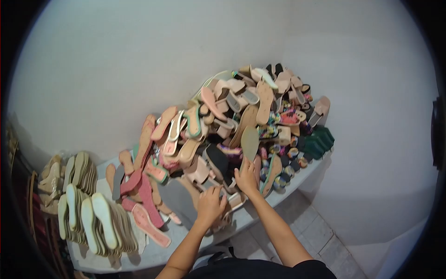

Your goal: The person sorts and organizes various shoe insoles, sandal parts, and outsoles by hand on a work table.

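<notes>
Both forearms reach out from the bottom edge toward a grey table (297,179) heaped with shoe parts. Left hand (210,205) lies curled over pieces at the heap's near edge — whether it grips anything I cannot tell. Right hand (246,176) pinches the lower end of an olive insole (250,143), held upright against the heap of soles and sandal uppers (223,125). It looks thin, light and bendy; best taken by its edge. Stacked pale insoles (100,223) stand on edge to the left. Plain white walls meet in a corner behind — tiled floor below.
</notes>
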Tool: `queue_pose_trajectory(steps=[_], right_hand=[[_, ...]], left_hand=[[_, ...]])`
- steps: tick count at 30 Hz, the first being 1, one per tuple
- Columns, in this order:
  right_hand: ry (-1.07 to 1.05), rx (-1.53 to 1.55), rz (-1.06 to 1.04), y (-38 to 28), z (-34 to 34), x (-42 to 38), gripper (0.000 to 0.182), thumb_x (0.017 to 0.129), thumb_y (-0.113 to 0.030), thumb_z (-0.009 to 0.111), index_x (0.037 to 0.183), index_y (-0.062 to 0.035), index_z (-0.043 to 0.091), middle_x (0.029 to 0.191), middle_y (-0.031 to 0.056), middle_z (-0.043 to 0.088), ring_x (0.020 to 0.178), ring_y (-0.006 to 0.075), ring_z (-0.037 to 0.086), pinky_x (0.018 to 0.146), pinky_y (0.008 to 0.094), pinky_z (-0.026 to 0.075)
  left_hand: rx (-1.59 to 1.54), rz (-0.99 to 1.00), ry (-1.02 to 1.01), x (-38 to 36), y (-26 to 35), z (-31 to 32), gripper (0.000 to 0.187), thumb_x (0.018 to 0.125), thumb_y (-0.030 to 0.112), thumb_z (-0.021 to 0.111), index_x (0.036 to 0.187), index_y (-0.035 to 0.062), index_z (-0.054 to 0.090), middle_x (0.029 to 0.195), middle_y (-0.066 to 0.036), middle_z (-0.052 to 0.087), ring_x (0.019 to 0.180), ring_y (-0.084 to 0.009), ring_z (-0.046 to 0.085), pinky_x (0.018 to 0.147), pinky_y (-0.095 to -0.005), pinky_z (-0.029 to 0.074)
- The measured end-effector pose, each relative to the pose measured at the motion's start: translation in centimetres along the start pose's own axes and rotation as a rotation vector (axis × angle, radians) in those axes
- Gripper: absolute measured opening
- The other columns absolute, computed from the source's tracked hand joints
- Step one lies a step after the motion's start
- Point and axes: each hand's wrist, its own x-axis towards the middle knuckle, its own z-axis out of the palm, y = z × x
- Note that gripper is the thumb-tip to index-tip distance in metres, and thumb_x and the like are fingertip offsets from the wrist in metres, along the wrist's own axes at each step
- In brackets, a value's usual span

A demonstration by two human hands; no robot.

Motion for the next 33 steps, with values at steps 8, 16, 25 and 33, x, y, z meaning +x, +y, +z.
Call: queue_pose_trajectory(steps=[8, 16, 25, 33], right_hand=[[-0.1, -0.195, 0.249, 6.2, 2.2, 6.8, 0.087, 0.073, -0.049, 0.059, 0.135, -0.0057, 0.016, 0.112, 0.0261, 0.043, 0.102, 0.0407, 0.043, 0.091, 0.0496, 0.027], [-0.408, 1.446, 0.322, 7.0, -3.1, 5.4, 0.064, 0.078, -0.037, 0.045, 0.125, 0.0055, 0.035, 0.111, 0.0231, 0.052, 0.089, 0.0279, 0.056, 0.083, 0.0331, 0.043], [-0.315, 0.701, -0.033, 7.4, -9.2, 7.2, 0.051, 0.083, -0.022, 0.053, 0.128, -0.0032, 0.035, 0.119, 0.015, 0.041, 0.106, 0.0213, 0.043, 0.091, 0.0307, 0.033], [-0.063, 0.807, 0.193, 10.0, -9.0, 14.9, 0.045, 0.087, -0.024, 0.048, 0.122, 0.0014, 0.036, 0.114, 0.0181, 0.039, 0.103, 0.0256, 0.04, 0.088, 0.0332, 0.035]], left_hand=[[-0.072, 0.019, -0.035, 6.3, 0.8, 4.0, 0.031, 0.074, 0.02, 0.057, 0.1, 0.0035, 0.056, 0.093, -0.012, 0.057, 0.083, -0.0291, 0.055, 0.072, -0.0388, 0.043], [-0.242, -0.223, 0.067, 9.1, 4.4, 7.0, 0.027, 0.08, 0.018, 0.054, 0.102, 0.0013, 0.055, 0.095, -0.014, 0.057, 0.085, -0.0277, 0.056, 0.075, -0.0344, 0.044], [-1.311, -0.829, -0.175, 11.8, 7.0, 13.5, 0.045, 0.091, 0.025, 0.044, 0.13, 0.007, 0.03, 0.124, -0.007, 0.043, 0.103, -0.0165, 0.048, 0.083, -0.0293, 0.041], [-1.861, -0.699, 0.021, 12.7, 9.0, 12.5, 0.038, 0.093, 0.014, 0.033, 0.128, 0.0143, 0.019, 0.122, -0.02, 0.042, 0.1, -0.0336, 0.053, 0.081, -0.0445, 0.049]])
